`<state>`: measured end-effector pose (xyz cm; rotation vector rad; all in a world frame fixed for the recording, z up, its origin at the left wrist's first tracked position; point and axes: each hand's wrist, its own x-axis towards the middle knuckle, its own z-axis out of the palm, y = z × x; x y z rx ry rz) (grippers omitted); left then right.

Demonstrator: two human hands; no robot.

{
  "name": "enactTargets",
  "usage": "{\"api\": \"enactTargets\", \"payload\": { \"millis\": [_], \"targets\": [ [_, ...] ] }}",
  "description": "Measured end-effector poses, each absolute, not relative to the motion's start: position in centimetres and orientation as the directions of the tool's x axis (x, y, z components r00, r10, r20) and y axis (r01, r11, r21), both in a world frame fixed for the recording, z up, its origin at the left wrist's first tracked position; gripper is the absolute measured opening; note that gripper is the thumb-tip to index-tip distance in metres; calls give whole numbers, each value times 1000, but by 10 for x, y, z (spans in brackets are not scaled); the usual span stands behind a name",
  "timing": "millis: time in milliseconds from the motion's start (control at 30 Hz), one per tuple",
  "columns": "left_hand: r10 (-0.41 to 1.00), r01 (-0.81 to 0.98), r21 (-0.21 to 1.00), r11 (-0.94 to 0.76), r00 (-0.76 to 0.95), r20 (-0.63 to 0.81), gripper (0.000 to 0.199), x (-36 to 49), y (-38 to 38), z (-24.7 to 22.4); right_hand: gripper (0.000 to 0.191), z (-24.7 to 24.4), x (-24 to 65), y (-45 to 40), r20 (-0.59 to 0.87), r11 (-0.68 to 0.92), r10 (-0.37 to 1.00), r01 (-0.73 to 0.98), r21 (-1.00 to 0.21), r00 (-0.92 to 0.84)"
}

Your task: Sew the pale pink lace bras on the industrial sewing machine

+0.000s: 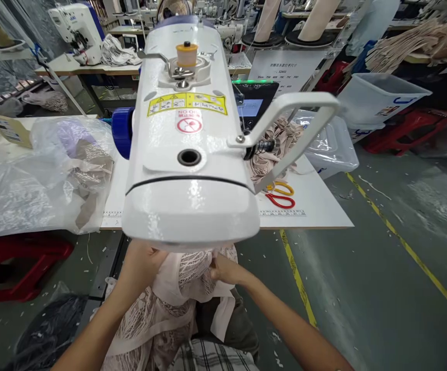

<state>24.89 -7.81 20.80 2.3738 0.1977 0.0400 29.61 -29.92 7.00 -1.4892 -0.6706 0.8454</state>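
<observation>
Beige lace fabric (pixel 169 309) lies bunched over the person's lap and rises to the near edge below the white sewing machine head (pixel 192 206). My left hand (pixel 144 263) is closed at the left side of the fabric, its fingertips partly hidden under the machine head. On the right side, my right hand (pixel 223 269) pinches the edge of the same lace. A pale strip (pixel 223 314) hangs down from the fabric near my right wrist. The needle area is hidden behind the machine head.
Red and yellow scissors (pixel 281 200) lie on the white table (pixel 316 206), right of the machine, near a pile of beige straps (pixel 277 144). A clear plastic bag (pixel 33 180) with fabric is at the left. Plastic bins (pixel 378 98) and red stools (pixel 18 263) stand around.
</observation>
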Motion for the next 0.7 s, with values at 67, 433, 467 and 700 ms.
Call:
{"api": "enactTargets", "payload": {
  "millis": [67,433,467,700],
  "targets": [
    [158,153,682,-715,986,-56,24,248,-75,207,70,53,286,-305,-184,-70,893,-275,-959,412],
    [222,311,634,-708,950,-219,53,242,-82,206,50,44,273,-361,-296,-1,808,-501,-866,509],
    [214,311,635,-707,950,-226,53,243,-82,206,50,48,273,-364,-287,8,809,-498,-867,513],
    [175,111,536,-837,982,68,24,229,-71,202,42,92,278,-386,-220,-18,784,-334,-943,581]
  ]
}}
